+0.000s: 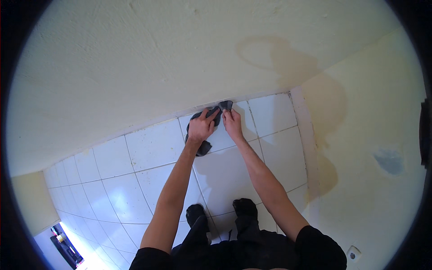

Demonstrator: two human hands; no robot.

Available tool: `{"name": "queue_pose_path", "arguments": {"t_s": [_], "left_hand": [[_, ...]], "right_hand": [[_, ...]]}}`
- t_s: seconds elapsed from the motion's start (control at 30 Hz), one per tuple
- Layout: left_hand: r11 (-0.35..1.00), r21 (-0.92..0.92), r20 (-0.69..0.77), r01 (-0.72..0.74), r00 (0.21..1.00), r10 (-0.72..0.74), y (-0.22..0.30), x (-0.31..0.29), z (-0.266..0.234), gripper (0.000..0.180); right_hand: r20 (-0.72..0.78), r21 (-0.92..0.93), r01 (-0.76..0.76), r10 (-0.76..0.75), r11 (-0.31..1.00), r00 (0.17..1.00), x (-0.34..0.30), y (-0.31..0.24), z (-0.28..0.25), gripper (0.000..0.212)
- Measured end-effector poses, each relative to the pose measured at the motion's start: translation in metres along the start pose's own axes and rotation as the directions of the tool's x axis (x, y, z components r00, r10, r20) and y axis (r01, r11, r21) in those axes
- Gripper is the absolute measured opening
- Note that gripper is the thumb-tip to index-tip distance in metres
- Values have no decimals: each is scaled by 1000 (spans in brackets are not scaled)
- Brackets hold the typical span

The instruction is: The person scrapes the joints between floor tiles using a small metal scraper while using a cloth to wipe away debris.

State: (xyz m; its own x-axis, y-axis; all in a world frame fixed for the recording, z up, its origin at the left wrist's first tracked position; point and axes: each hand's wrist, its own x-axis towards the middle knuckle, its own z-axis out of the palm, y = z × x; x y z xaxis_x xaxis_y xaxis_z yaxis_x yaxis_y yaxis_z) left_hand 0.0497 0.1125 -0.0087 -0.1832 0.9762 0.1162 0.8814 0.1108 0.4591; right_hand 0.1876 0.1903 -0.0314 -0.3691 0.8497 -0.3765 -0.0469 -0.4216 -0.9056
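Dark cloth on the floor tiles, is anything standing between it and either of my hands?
Nothing visible: your left hand rests on the dark cloth, and your right hand touches its end near the wall.

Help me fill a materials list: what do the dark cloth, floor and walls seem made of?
The cloth seems soft matte fabric, judging by its limp folds; I can't tell the fibre. The floor looks like glossy ceramic tile: white squares with joint lines and bright sheen. The walls are probably painted plaster, mostly matte, with faint bumps.
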Motion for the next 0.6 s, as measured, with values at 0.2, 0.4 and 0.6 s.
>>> {"name": "queue_pose_path", "arguments": {"t_s": [0.2, 0.4, 0.6], "left_hand": [[1000, 0, -20, -5, 1000, 5, -1, -3, -4, 46], [1000, -11, -29, -18, 999, 18, 5, 0, 0, 44], [997, -73, -41, 32, 999, -35, -7, -11, -3, 46]], "right_hand": [[18, -45, 2, -1, 999, 1000, -3, 1, 4, 29], [18, -42, 91, -91, 995, 996, 3, 3, -6, 30], [133, -56, -14, 22, 998, 991, -35, 3, -14, 16]]}}
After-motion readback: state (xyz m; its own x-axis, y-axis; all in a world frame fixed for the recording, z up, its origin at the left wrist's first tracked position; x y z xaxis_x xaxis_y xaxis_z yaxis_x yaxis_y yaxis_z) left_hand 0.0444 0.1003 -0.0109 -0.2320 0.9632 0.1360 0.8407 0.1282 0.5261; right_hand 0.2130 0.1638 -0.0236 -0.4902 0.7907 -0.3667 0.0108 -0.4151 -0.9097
